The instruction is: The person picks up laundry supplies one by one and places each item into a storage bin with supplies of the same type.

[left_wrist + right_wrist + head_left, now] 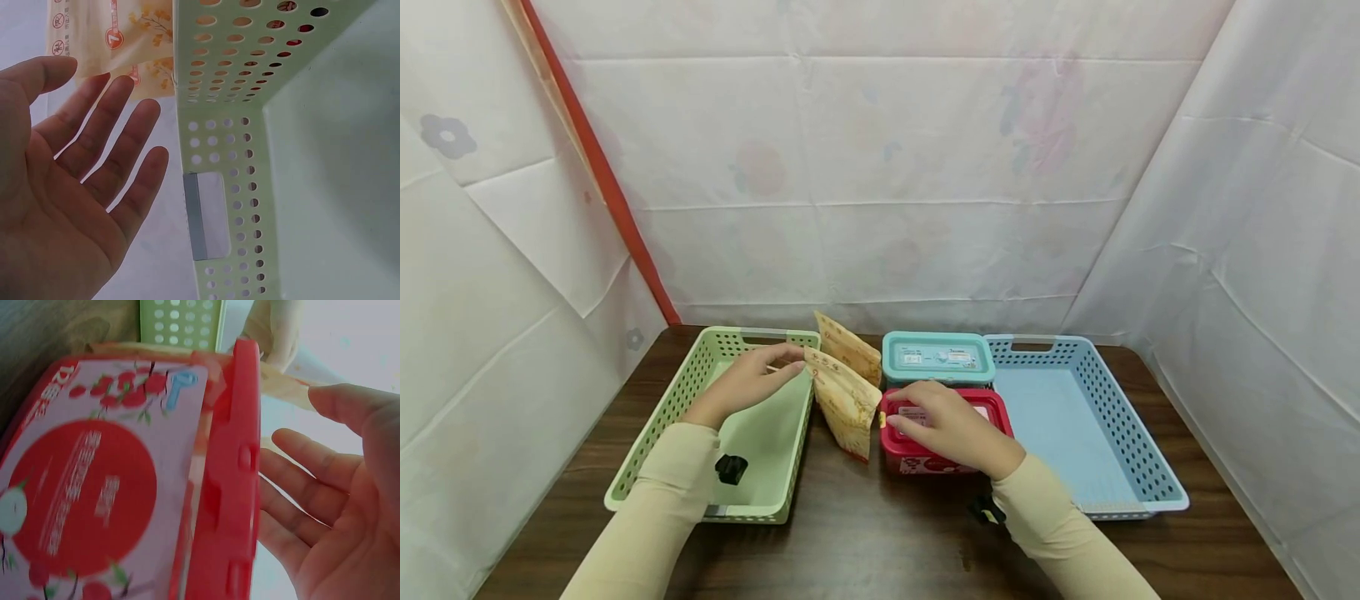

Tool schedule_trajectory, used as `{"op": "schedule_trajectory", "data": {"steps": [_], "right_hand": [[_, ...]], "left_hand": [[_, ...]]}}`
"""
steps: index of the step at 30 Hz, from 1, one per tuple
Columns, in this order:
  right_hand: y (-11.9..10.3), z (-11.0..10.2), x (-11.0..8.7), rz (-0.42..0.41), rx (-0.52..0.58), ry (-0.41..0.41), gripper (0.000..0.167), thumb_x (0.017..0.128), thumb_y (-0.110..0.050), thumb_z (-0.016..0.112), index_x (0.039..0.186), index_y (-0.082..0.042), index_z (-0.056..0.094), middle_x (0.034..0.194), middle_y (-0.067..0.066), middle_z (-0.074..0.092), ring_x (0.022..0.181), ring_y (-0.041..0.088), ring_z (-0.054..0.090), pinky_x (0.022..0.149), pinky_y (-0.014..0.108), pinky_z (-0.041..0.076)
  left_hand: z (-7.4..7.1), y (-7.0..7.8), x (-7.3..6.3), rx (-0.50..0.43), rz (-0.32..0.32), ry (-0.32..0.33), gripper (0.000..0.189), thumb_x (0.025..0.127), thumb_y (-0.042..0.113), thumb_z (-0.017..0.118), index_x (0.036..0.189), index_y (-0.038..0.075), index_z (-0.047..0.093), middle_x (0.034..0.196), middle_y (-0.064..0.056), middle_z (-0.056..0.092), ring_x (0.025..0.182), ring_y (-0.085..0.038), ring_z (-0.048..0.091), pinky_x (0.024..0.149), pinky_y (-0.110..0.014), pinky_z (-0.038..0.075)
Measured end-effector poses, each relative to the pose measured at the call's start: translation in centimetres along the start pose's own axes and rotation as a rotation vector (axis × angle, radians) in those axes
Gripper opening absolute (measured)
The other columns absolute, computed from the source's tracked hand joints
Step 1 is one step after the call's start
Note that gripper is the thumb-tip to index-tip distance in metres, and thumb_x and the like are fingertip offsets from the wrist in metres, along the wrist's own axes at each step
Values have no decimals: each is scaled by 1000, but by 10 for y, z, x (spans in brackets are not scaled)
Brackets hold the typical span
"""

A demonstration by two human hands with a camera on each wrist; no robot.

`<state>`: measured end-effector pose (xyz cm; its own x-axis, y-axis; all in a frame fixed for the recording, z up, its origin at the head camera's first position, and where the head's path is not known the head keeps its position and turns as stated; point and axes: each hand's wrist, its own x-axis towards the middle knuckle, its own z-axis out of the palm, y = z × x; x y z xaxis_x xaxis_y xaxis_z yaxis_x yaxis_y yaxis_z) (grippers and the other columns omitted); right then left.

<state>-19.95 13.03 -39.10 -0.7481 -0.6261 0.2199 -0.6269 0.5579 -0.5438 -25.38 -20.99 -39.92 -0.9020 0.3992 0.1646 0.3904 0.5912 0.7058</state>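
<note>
A cream food pouch (846,400) stands tilted between the green basket (801,467) and the red lidded box (1000,410). At its upper left corner is my left hand (752,383), fingers extended; in the left wrist view, thumb and index stand apart around the pouch edge. My right hand (955,425) reaches over the red box toward the pouch's other upper corner. In the right wrist view, its fingers are loosely spread beside the box's red lid (234,481). A second cream pouch (850,343) stands behind the first.
A box with a turquoise lid (937,357) stands behind the red one. To the right is a pale blue basket (1165,492) with perforated walls. White sheets (880,167) enclose the back and sides of the dark wooden table (857,542).
</note>
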Motion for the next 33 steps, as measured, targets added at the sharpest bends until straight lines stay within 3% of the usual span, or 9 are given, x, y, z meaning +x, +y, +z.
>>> {"op": "schedule_trajectory", "data": {"steps": [5, 11, 21, 33], "right_hand": [[-4, 8, 6, -12, -17, 13, 30, 99, -30, 67, 123, -13, 69, 120, -1, 66, 111, 12, 57, 96, 36, 51], [-7, 15, 11, -23, -14, 52, 26, 98, -27, 68, 118, -10, 70, 105, -2, 67, 88, 15, 57, 77, 31, 53], [-8, 23, 18, 3, -52, 94, 18, 97, -29, 69, 104, -13, 72, 95, -4, 67, 86, 12, 58, 76, 29, 53], [-12, 27, 23, -88, -106, 131, 14, 93, -22, 74, 85, -12, 69, 78, -4, 62, 76, 15, 55, 69, 29, 49]], "left_hand": [[2, -1, 0, -2, -7, -16, 38, 106, 30, 55, 134, 7, 62, 129, -13, 63, 116, -32, 59, 97, -55, 48], [2, 1, 2, -3, -18, -28, 38, 106, 30, 55, 133, 5, 62, 129, -14, 62, 117, -33, 59, 98, -55, 47], [3, 2, 4, 10, -13, -25, 29, 105, 28, 56, 124, 8, 67, 121, -10, 66, 112, -31, 61, 96, -55, 48], [6, -2, 6, 7, -5, -14, 23, 106, 26, 55, 116, 11, 69, 117, -7, 67, 111, -30, 62, 95, -55, 48]]}}
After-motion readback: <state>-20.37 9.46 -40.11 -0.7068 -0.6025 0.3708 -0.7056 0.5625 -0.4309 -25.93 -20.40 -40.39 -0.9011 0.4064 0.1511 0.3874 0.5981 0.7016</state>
